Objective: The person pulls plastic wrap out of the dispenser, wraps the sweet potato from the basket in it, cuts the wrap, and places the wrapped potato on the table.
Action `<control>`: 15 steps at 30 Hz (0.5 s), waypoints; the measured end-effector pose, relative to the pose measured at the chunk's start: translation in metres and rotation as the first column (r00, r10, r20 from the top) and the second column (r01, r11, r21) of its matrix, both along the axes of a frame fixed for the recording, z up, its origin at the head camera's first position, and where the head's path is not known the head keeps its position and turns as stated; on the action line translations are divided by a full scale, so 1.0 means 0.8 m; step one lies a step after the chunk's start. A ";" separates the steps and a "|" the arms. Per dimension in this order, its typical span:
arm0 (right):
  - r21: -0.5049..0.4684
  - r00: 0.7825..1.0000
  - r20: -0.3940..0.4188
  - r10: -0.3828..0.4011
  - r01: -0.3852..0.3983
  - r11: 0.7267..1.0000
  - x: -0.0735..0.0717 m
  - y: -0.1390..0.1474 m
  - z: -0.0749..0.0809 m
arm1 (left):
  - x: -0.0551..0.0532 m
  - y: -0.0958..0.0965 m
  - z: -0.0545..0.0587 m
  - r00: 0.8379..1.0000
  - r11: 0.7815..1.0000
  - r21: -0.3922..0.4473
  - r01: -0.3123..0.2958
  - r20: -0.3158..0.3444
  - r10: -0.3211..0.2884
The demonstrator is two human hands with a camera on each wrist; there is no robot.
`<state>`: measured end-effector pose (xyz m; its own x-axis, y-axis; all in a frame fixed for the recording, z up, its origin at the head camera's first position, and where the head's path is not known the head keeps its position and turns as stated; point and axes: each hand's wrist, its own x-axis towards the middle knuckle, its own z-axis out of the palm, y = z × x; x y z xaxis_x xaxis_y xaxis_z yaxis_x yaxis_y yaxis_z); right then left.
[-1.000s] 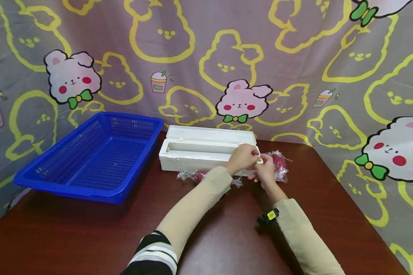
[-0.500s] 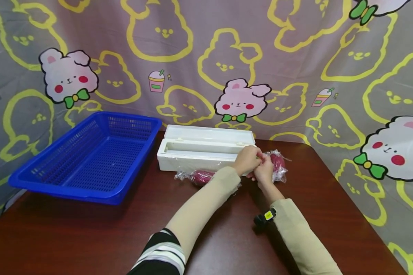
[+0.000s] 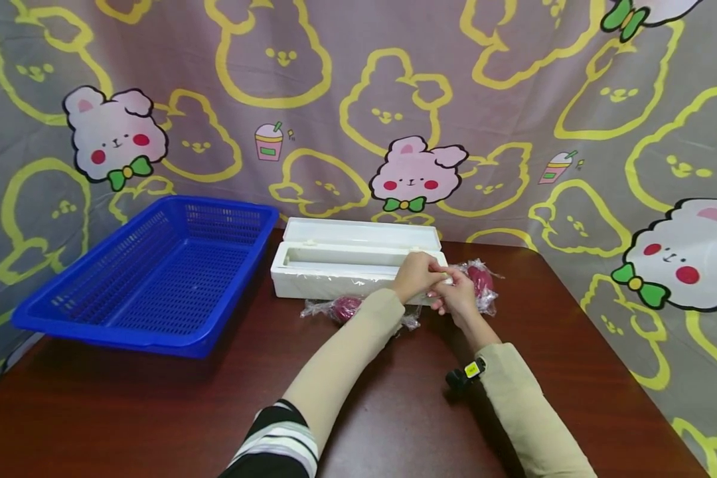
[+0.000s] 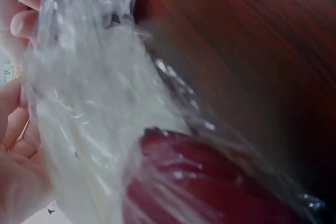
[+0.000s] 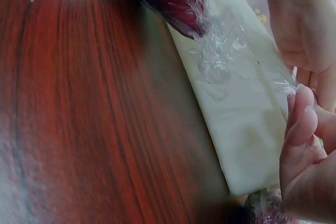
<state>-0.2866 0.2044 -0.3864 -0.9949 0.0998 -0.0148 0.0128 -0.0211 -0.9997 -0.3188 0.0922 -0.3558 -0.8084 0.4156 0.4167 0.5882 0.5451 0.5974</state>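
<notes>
Both hands meet at the right end of a white cling film box with its long lid raised. My left hand reaches across from the left, its thumb and fingers pinched together at the box's corner. Against it, my right hand also pinches with thumb and index finger. Clear cling film covers the box's front and runs up to the fingertips in the right wrist view. Before the box lies a dark red, rounded item wrapped in film, partly behind the left forearm. Most of what the fingertips hold is hidden.
Another film-wrapped dark red item lies just right of the hands. A large blue plastic basket stands on the left of the brown wooden table. A patterned curtain hangs behind.
The left hand went right and came back left, its fingertips staying close to the right hand's. A small white piece with a green mark, seen between them a second ago, is now mostly hidden.
</notes>
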 end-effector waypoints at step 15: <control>0.052 1.000 0.017 0.024 -0.025 0.998 0.000 0.004 0.003 | -0.012 -0.012 0.003 0.987 0.980 -0.125 0.153 -0.027 -0.158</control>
